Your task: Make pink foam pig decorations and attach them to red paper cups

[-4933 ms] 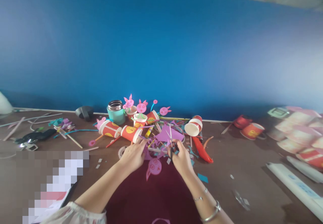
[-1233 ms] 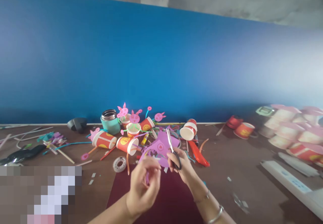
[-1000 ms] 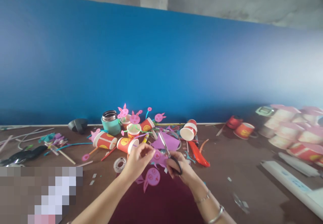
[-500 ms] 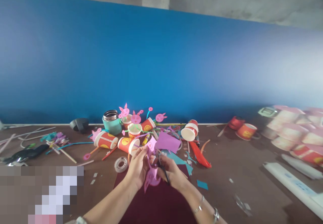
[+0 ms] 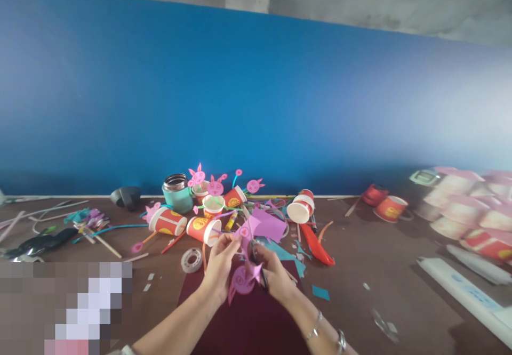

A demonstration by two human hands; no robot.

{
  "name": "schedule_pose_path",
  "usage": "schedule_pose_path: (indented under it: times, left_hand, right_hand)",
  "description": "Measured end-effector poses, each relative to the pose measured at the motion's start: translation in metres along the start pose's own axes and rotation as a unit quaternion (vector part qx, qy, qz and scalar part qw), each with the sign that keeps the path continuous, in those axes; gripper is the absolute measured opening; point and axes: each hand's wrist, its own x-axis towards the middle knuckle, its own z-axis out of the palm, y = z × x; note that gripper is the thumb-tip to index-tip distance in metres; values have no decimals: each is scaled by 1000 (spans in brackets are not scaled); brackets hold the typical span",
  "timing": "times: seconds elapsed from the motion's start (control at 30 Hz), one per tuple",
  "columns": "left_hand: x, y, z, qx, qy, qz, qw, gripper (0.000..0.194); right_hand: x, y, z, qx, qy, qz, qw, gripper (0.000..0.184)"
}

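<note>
Between the fingers of my left hand (image 5: 221, 263) is a pinched piece of pink paper (image 5: 245, 232) with a small red heart-like mark. My right hand (image 5: 276, 271) is closed round dark-handled scissors (image 5: 263, 277), whose blades point up and away beside the paper. A strip of the pink paper curls down below the blades. Under my hands a pink paper animal face (image 5: 242, 281) with a pointed ear lies on a dark maroon sheet (image 5: 250, 323). A larger purple paper sheet (image 5: 269, 226) lies just beyond the scissors.
Red paper cups (image 5: 204, 230) with pink animal cutouts stand and lie behind my hands, near a teal jar (image 5: 177, 192). A tape roll (image 5: 192, 260) lies left, a red strip (image 5: 318, 245) right. Stacked cups (image 5: 456, 214) fill the far right, before a blue wall (image 5: 240, 94).
The marked pink paper has turned and dropped slightly in my left hand. Its loose strip now hangs to the right, in front of the scissors, and the blades point up more visibly.
</note>
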Motion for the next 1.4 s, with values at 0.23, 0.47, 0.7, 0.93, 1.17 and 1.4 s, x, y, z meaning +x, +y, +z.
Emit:
schedule_pose_path:
  times: [0.23, 0.47, 0.7, 0.93, 1.17, 1.4]
  left_hand:
    - [9, -4, -9, 89, -1, 71, 993, 32]
    - [7, -2, -8, 98, -3, 81, 992, 32]
    - [10, -4, -12, 92, -14, 83, 992, 29]
    - [9, -2, -11, 94, -52, 75, 991, 29]
    - [8, -4, -9, 100, -46, 67, 992, 26]
    - [7, -2, -8, 107, -62, 45, 991, 27]
  right_hand:
    - [-5, 10, -4, -60, 33, 13, 998, 38]
    - [-4, 16, -4, -95, 114, -53, 988, 37]
    - [-3, 9, -4, -14, 35, 36, 999, 38]
    - [-4, 8, -1, 32, 64, 10, 997, 44]
    - [-2, -1, -2, 29, 15, 26, 999, 29]
    - [-1, 1, -1, 29, 37, 26, 999, 23]
